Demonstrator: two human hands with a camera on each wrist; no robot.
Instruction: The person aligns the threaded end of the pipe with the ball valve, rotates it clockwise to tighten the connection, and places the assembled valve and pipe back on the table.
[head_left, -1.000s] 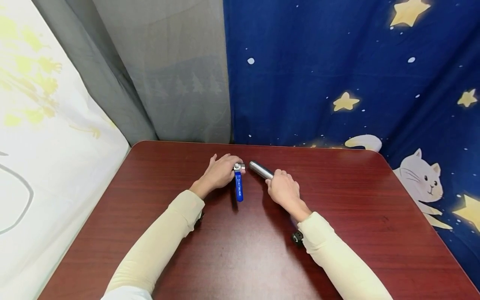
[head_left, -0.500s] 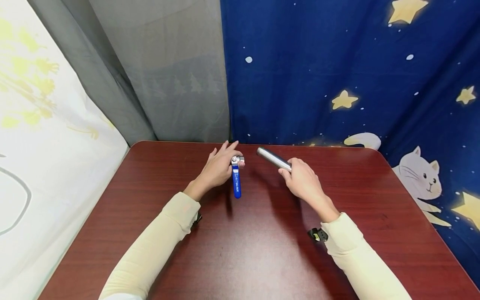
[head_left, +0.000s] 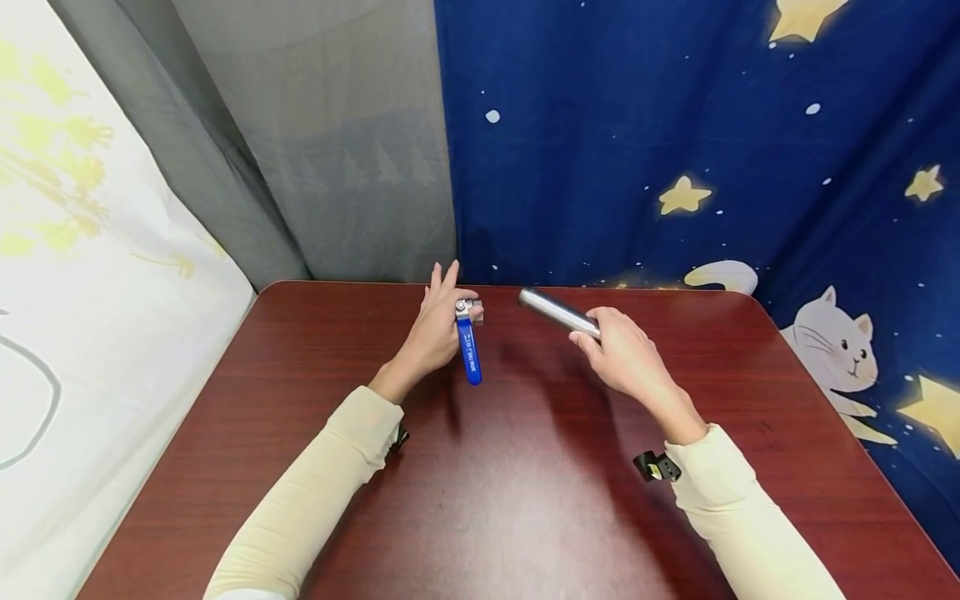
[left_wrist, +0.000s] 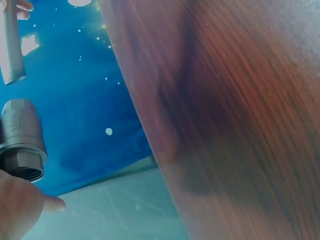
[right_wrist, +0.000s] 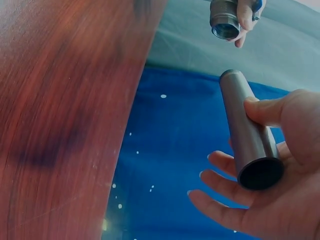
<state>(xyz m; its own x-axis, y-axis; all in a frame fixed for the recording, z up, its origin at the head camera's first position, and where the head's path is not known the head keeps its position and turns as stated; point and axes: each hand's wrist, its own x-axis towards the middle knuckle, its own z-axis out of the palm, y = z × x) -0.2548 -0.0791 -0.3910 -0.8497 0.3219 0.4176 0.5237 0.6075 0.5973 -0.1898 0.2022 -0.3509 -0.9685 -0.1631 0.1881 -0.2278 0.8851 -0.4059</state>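
Observation:
My left hand holds a steel ball valve with a blue lever handle above the far part of the table. Two of its fingers stretch away from the valve. In the left wrist view, the threaded mouth of the valve body shows beside the thumb. My right hand grips a short metal pipe near its right end, thumb on top. Threads ring the pipe's end in the left wrist view. A gap separates pipe and valve. From the right wrist, the pipe's near end looks hollow and dark.
The red-brown wooden table spreads beneath both hands. Behind it hang a grey curtain and a blue curtain with stars and a cat. A white printed cloth hangs on the left. Small black cameras sit at both wrists.
My right hand has drawn the pipe to the right and upward, widening the gap to the valve. My left hand has raised the valve slightly and tilted it, fingers spreading away.

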